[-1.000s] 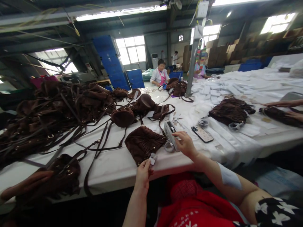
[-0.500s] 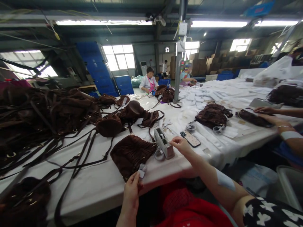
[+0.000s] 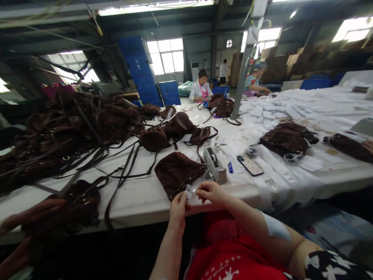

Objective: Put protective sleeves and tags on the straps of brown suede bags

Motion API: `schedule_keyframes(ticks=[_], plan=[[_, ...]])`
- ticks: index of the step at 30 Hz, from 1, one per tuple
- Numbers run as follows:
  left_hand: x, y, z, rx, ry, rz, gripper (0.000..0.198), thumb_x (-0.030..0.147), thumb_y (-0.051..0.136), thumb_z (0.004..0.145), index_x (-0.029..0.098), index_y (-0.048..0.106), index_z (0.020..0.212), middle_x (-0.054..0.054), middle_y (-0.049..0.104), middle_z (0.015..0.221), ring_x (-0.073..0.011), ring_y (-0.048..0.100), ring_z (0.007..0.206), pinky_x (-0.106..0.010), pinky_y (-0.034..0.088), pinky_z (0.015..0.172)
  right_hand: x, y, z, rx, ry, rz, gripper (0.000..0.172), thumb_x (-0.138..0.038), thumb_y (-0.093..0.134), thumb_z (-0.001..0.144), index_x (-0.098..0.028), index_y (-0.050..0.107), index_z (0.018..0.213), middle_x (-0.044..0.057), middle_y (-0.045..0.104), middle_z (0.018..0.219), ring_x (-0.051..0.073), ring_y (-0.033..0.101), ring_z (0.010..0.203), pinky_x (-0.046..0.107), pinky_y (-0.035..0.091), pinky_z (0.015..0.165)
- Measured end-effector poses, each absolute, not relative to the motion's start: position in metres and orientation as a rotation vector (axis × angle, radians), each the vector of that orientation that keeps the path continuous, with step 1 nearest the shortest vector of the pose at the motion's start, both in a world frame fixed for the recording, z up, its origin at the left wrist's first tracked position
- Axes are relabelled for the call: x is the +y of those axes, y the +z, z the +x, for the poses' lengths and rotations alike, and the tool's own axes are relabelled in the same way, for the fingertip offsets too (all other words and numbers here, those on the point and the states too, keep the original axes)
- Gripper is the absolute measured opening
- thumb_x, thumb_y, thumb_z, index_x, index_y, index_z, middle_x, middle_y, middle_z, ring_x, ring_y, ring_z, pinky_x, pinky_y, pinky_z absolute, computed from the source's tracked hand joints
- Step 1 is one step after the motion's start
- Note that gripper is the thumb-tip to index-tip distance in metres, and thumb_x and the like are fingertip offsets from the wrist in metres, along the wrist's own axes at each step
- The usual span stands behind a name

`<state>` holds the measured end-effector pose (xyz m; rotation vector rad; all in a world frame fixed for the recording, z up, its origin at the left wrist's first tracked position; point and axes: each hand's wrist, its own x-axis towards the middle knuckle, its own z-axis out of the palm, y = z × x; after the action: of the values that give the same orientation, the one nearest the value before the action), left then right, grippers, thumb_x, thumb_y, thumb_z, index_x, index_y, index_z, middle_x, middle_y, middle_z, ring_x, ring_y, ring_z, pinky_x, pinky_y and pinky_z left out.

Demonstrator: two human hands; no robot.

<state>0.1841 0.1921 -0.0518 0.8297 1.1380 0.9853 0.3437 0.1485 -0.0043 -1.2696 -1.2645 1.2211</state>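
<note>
At the table's front edge my left hand (image 3: 177,208) pinches a small white tag (image 3: 189,193) between thumb and fingers. My right hand (image 3: 212,191) is closed in a pinch beside it, with what looks like a short strip of clear tape (image 3: 194,190) at the fingertips. Just behind both hands lies a dark brown gathered handbag (image 3: 176,173), partly covered by the tag and left fingers. A grey tape dispenser (image 3: 215,167) stands to the bag's right, close behind my right hand.
More brown bags (image 3: 101,118) are heaped at the left, straps trailing over the white table. A phone (image 3: 250,165), a blue item (image 3: 230,167) and a tape roll (image 3: 252,151) lie at right. Co-workers' hands (image 3: 43,210) hold a bag at left; a metal post (image 3: 243,81) rises behind.
My right hand has come away from the tape dispenser, leftward to the tag in my left hand. The blue item beside the dispenser now shows. The view has turned leftward.
</note>
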Motion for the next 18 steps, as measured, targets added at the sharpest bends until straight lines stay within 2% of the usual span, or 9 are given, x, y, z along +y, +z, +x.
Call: schedule_keyframes(ticks=[5, 9, 13, 18], plan=[[0.188, -0.051, 0.182, 1.114, 0.999, 0.851, 0.056, 0.055, 0.078, 0.054, 0.013, 0.065, 0.089, 0.004, 0.057, 0.057, -0.0070, 0.048, 0.042, -0.019, 0.040, 0.041, 0.161, -0.013, 0.321, -1.310, 1.255, -1.433, 0.027, -0.038, 0.064, 0.077, -0.015, 0.060, 0.065, -0.002, 0.057, 0.052, 0.008, 0.053, 0.044, 0.018, 0.041, 0.042], [0.187, -0.051, 0.182, 1.112, 0.997, 0.869, 0.055, 0.056, 0.077, 0.056, 0.014, 0.064, 0.089, 0.003, 0.059, 0.062, -0.0070, 0.050, 0.043, -0.019, 0.040, 0.041, 0.169, -0.024, 0.323, -1.325, 1.261, -1.596, 0.027, -0.032, 0.065, 0.077, -0.014, 0.058, 0.057, -0.003, 0.055, 0.047, 0.008, 0.051, 0.039, 0.016, 0.037, 0.037], [0.187, -0.051, 0.183, 1.121, 0.999, 0.883, 0.055, 0.058, 0.074, 0.057, 0.015, 0.062, 0.089, 0.002, 0.059, 0.064, -0.0067, 0.049, 0.043, -0.019, 0.041, 0.041, 0.173, -0.031, 0.328, -1.301, 1.325, -1.573, 0.032, -0.038, 0.067, 0.075, -0.014, 0.059, 0.057, -0.003, 0.056, 0.047, 0.008, 0.052, 0.039, 0.016, 0.036, 0.037], [0.188, -0.052, 0.185, 1.146, 1.005, 0.914, 0.061, 0.064, 0.073, 0.055, 0.015, 0.061, 0.089, 0.003, 0.058, 0.062, -0.0065, 0.048, 0.041, -0.020, 0.041, 0.041, 0.171, -0.038, 0.337, -1.257, 1.531, -1.341, 0.036, -0.048, 0.070, 0.069, -0.012, 0.065, 0.070, -0.001, 0.063, 0.057, 0.009, 0.058, 0.048, 0.018, 0.042, 0.047]])
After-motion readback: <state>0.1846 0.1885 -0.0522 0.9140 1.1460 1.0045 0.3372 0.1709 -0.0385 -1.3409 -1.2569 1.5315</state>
